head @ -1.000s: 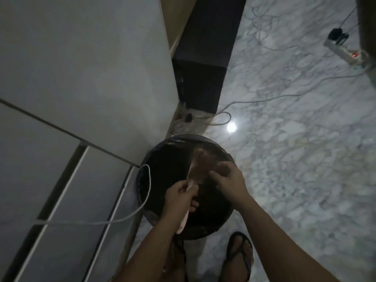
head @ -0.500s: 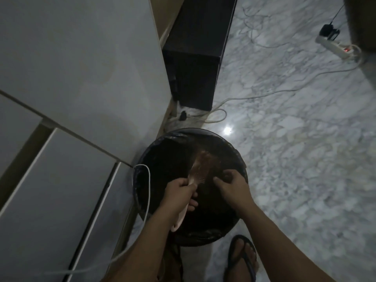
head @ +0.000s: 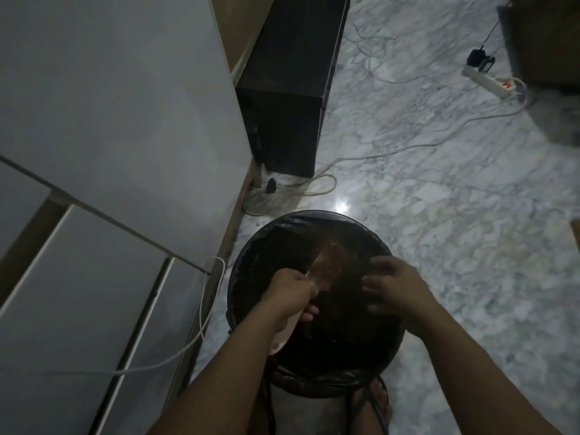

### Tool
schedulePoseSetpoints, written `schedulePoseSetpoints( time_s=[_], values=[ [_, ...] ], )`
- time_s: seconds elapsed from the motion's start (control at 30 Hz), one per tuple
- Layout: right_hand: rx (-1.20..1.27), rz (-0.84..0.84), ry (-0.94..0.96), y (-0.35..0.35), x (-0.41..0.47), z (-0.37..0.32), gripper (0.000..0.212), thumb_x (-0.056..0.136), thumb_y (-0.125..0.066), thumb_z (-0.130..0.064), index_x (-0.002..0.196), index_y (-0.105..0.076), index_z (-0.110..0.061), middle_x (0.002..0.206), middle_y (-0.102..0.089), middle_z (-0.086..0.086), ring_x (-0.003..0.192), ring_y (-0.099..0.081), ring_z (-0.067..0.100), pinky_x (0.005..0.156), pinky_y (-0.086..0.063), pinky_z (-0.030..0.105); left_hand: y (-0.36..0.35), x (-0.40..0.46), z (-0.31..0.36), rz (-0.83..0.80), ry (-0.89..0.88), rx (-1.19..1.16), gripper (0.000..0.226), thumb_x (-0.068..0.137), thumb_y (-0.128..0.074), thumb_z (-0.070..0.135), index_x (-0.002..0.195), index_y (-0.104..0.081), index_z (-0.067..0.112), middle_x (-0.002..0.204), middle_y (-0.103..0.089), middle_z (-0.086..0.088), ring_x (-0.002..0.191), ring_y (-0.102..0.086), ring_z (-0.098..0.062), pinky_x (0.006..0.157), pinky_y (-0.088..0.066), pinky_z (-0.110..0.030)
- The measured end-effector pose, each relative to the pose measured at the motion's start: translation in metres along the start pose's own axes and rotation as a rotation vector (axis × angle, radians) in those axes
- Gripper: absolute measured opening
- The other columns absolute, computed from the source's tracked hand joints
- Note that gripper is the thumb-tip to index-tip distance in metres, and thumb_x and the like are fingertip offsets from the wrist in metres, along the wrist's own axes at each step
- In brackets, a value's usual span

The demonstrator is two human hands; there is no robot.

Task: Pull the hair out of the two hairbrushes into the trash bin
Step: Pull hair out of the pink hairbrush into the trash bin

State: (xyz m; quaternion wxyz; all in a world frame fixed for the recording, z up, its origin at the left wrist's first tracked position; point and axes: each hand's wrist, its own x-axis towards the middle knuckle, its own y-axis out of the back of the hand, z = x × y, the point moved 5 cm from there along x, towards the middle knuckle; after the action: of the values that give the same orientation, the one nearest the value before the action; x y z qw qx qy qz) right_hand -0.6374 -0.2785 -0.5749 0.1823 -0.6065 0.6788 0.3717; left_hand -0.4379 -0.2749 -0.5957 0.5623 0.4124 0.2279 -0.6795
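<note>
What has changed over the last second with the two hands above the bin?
The right hand has drawn away from the brown hairbrush, fingers now spread over the round black-lined trash bin; whether it carries hair is unclear. The left hand still grips the brush handle over the bin.

glossy marble floor [head: 439,215], wooden hairbrush [head: 326,262]

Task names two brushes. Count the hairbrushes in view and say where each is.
1: one hairbrush, held by the left hand above the bin. A second isn't visible; it may be out of frame.
</note>
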Motion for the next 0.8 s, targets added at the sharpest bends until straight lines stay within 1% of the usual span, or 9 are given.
schedulePoseSetpoints(
  time_s=[0.1,0.17,0.23,0.3,0.4,0.5,0.57,0.7,0.8],
  values=[
    [0.013,-0.045,0.148,-0.002,-0.012,-0.029,0.043,0.084,-0.067,0.000,0.124,-0.058,-0.014,0.110,-0.061,0.008,0.099,-0.066,0.027,0.064,-0.062,0.039,0.001,-0.013,0.012,-0.012,-0.039,0.036,0.009,0.091,-0.057,0.008,0.094,-0.062,0.014,0.099,-0.068,-0.011,0.074,-0.069,-0.019,0.059,-0.051,-0.028],
    [-0.056,-0.053,0.234,-0.006,-0.019,-0.041,0.037,0.085,-0.067,-0.002,0.120,-0.062,-0.016,0.109,-0.064,0.007,0.093,-0.068,0.025,0.061,-0.062,0.035,0.002,-0.024,0.018,-0.021,-0.065,0.049,0.009,0.088,-0.058,0.008,0.093,-0.063,0.014,0.096,-0.068,-0.009,0.072,-0.068,-0.019,0.058,-0.050,-0.029],
    [-0.161,-0.029,0.307,-0.009,-0.026,-0.050,0.027,0.085,-0.067,-0.003,0.109,-0.069,-0.015,0.103,-0.069,0.007,0.084,-0.071,0.022,0.061,-0.062,0.033,0.005,-0.035,0.024,-0.032,-0.077,0.043,0.008,0.083,-0.061,0.011,0.090,-0.065,0.012,0.089,-0.069,-0.008,0.067,-0.067,-0.020,0.059,-0.049,-0.031],
    [-0.262,0.006,0.365,-0.009,-0.032,-0.058,0.019,0.085,-0.068,-0.002,0.098,-0.074,-0.014,0.094,-0.071,0.004,0.074,-0.072,0.022,0.063,-0.063,0.034,0.009,-0.044,0.027,-0.047,-0.070,0.027,0.015,0.081,-0.062,0.022,0.088,-0.068,0.011,0.084,-0.069,-0.009,0.064,-0.066,-0.022,0.058,-0.048,-0.030],
    [-0.333,0.007,0.401,-0.008,-0.042,-0.066,0.016,0.084,-0.068,-0.002,0.090,-0.076,-0.015,0.085,-0.072,0.000,0.069,-0.073,0.022,0.066,-0.063,0.038,0.016,-0.050,0.027,-0.056,-0.064,0.006,0.043,0.080,-0.063,0.052,0.094,-0.073,0.013,0.083,-0.074,-0.009,0.060,-0.066,-0.022,0.055,-0.047,-0.028],
    [-0.364,-0.006,0.414,-0.008,-0.047,-0.069,0.015,0.083,-0.071,-0.005,0.089,-0.075,-0.018,0.083,-0.073,0.000,0.068,-0.073,0.022,0.066,-0.063,0.039,0.022,-0.053,0.026,0.024,-0.103,0.026,0.059,0.067,-0.070,0.070,0.081,-0.077,0.013,0.069,-0.073,-0.007,0.052,-0.062,-0.020,0.053,-0.046,-0.026],
    [-0.388,-0.002,0.433,-0.008,-0.051,-0.072,0.014,0.081,-0.073,-0.009,0.088,-0.074,-0.020,0.082,-0.073,0.000,0.067,-0.072,0.019,0.069,-0.062,0.039,0.027,-0.054,0.027,0.092,-0.140,0.011,0.061,0.065,-0.073,0.069,0.077,-0.075,0.009,0.062,-0.069,-0.007,0.049,-0.059,-0.020,0.050,-0.044,-0.025],
    [-0.385,0.019,0.445,-0.010,-0.052,-0.075,0.009,0.079,-0.076,-0.016,0.086,-0.072,-0.020,0.079,-0.073,0.000,0.068,-0.071,0.014,0.072,-0.061,0.040,0.036,-0.053,0.030,0.149,-0.177,0.012,0.056,0.074,-0.070,0.063,0.077,-0.072,0.007,0.054,-0.065,-0.005,0.040,-0.056,-0.017,0.045,-0.041,-0.023],
    [-0.373,0.064,0.418,-0.011,-0.052,-0.077,0.018,0.076,-0.080,-0.022,0.089,-0.067,-0.021,0.089,-0.068,-0.004,0.080,-0.069,0.018,0.076,-0.059,0.039,0.041,-0.052,0.030,0.185,-0.180,0.047,0.053,0.078,-0.066,0.061,0.074,-0.071,0.009,0.051,-0.065,-0.004,0.041,-0.058,-0.017,0.045,-0.042,-0.023]
  ],
)
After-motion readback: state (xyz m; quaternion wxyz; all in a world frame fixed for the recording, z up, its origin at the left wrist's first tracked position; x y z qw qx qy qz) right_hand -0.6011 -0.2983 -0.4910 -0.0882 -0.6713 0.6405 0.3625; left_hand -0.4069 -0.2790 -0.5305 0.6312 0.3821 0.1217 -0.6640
